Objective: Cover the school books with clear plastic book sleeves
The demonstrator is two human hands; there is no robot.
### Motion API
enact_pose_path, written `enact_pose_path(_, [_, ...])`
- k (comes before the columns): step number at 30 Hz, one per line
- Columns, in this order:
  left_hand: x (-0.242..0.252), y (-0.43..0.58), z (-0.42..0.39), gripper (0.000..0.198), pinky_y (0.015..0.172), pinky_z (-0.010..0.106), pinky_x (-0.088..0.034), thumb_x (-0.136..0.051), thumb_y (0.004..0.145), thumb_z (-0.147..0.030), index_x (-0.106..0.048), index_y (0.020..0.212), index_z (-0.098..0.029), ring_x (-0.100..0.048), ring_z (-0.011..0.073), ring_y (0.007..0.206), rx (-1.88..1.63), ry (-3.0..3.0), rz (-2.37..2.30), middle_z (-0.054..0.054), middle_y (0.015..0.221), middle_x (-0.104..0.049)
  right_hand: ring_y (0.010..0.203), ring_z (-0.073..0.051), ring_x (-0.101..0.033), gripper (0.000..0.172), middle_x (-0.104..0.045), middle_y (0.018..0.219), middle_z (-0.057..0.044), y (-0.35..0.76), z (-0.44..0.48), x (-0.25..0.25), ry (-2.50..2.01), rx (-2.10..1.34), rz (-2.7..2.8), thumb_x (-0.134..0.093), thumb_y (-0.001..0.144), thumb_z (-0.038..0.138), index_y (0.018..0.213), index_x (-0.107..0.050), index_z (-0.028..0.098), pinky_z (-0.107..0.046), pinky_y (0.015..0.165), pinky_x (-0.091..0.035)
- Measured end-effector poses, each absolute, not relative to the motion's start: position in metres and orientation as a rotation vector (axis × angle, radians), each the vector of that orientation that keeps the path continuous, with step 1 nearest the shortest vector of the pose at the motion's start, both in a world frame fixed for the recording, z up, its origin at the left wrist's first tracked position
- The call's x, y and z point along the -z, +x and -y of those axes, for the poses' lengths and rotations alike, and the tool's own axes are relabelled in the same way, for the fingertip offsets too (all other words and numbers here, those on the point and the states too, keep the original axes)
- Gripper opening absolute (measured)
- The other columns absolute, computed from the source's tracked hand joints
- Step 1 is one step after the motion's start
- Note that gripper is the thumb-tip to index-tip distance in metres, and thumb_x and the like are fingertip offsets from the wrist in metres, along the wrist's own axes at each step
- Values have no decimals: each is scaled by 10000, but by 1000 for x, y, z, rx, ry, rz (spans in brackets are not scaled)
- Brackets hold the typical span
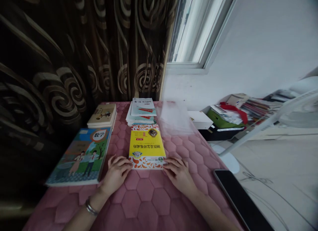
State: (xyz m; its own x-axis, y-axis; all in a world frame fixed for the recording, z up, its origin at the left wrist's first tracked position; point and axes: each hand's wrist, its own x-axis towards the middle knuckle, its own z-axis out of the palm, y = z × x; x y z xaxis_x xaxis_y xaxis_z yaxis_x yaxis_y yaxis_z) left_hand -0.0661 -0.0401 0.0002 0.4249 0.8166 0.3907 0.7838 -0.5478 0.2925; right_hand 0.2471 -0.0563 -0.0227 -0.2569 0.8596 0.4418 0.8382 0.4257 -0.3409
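- Pink quilted bench (151, 201) carries a maths textbook (79, 156) left of the hands.
- Yellow paperback (147, 146) lies between them, long axis pointing straight ahead.
- Left hand (116, 174) and right hand (179, 174) are open, equally near, fingertips touching its lower corners.

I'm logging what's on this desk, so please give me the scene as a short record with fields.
Left hand: fingertips on the yellow book's lower left edge
Right hand: fingertips on that book's lower right edge
Left wrist: metal bracelet
Surface: pink quilted table cover
Left of yellow book: math textbook
Behind yellow book: stack of pale blue books
Right of that stack: clear plastic sheet
Right table edge: black tablet
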Motion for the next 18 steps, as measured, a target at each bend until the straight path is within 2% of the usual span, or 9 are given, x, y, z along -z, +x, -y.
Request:
enact_pose_path(3, [-3, -52, 45, 133, 1073, 513, -261, -677, 792, -226, -719, 907, -278, -582, 238, 1082, -768, 2574, -1505, 34, 1058, -720, 1117, -260, -571, 107, -694, 1165, -40, 234, 59, 17, -1434, -58, 2130, -639, 832, 284, 917, -702, 266, -403, 868, -394])
enact_pose_path(5, [-4, -39, 46, 171, 1080, 524, -247, -699, 779, -255, -705, 950, -275, -564, 254, 1113, -769, 2576, -1488, 42, 1085, -708, 1137, -269, -554, 139, -684, 1187, -48, 220, 59, 14, -1415, -89, 2154, -669, 814, 313, 943, -696, 266, -404, 866, -392])
enact_pose_path(9, [-3, -18, 45, 188, 1087, 525, -233, -679, 801, -231, -693, 982, -281, -561, 256, 1122, -803, 2561, -1451, 34, 1061, -712, 1149, -255, -545, 147, -693, 1171, -32, 191, 54, 14, -1325, -136, 2174, -671, 840, 318, 981, -691, 285, -414, 910, -369])
enact_pose_path(13, [1, -12, 43, 131, 1090, 517, -231, -638, 828, -181, -697, 906, -269, -580, 237, 1089, -825, 2537, -1468, 21, 1010, -714, 1123, -228, -567, 78, -722, 1094, -1, 177, 47, 17, -1288, -163, 2155, -671, 857, 288, 931, -694, 288, -405, 932, -347])
enact_pose_path(18, [2, -19, 41, 95, 1086, 517, -230, -654, 835, -210, -709, 861, -284, -576, 237, 1093, -834, 2522, -1467, 14, 1020, -721, 1118, -219, -576, 61, -730, 1088, 10, 181, 45, 20, -1291, -166, 2126, -656, 877, 272, 900, -708, 296, -402, 927, -340])
